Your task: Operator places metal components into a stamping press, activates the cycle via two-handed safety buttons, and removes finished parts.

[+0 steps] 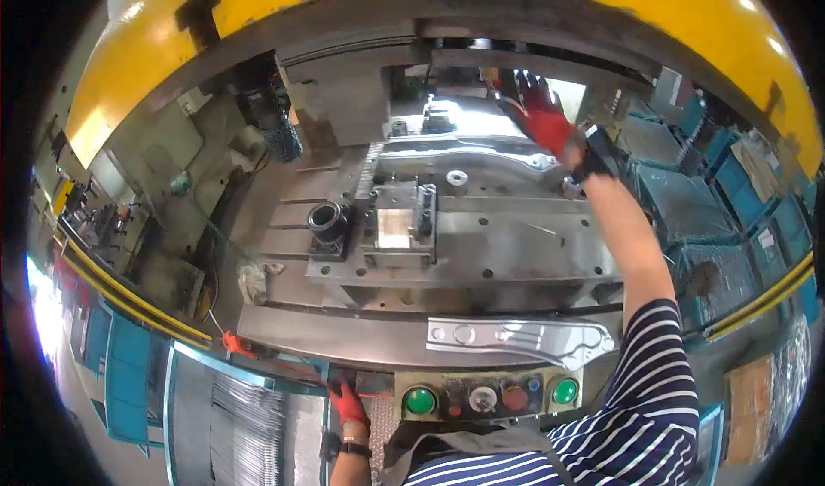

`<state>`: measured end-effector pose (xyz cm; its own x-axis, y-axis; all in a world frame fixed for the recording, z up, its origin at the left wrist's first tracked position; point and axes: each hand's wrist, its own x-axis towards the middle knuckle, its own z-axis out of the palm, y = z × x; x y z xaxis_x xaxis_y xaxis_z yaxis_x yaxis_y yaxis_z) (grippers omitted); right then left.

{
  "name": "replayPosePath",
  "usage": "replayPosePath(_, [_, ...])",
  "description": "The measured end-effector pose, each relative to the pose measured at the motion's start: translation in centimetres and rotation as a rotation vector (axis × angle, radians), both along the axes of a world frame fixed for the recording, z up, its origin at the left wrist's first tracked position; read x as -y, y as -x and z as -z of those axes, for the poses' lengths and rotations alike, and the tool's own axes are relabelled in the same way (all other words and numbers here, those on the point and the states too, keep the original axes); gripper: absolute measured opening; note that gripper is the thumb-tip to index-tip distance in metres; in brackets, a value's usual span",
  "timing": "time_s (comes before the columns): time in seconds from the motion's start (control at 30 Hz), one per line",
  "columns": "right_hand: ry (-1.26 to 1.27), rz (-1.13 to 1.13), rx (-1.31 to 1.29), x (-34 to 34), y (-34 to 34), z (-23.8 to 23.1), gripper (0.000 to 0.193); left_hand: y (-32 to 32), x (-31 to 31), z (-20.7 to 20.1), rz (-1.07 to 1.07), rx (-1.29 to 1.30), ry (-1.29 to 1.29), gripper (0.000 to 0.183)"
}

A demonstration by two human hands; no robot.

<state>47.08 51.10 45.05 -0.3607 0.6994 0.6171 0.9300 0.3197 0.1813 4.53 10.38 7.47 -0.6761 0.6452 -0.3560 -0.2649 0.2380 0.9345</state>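
My right hand point(543, 118), in a red glove with dark fingertips, reaches under the press with its fingers spread. Just below it, a long shiny stamped metal part point(468, 152) lies across the tooling. My left hand point(351, 407), also in a red glove, is low beside the control panel, its fingers apart as far as I can see. A thin red hose or rod point(296, 368) runs past that hand toward an orange-handled tool point(232, 342); I see no clear grip on it. Another stamped part point(520, 338) rests on the front ledge.
The control panel point(490, 397) has green buttons at both ends. On the press bed stand a clamp-like block point(400, 221) and a black cylindrical post point(326, 224). A bin of stacked metal parts point(245, 426) is at lower left; blue crates point(675, 198) stand at right.
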Motion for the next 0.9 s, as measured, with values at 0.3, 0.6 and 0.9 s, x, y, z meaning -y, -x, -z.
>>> replayPosePath(0.3, [0.466,0.153,0.013,-7.9,7.5,9.4,0.070,5.5,4.6,3.8,-0.114,0.030,0.062,0.053])
replayPosePath(0.6, [0.347,-0.077,-0.145,11.5,-0.2,11.4,0.066,-1.3,3.6,6.9,1.154,-0.718,0.100,0.049])
replayPosePath(0.9, [0.300,0.494,-1.548,43.6,-15.7,30.0,0.041,-5.0,2.5,5.1,0.791,0.081,0.192,0.042])
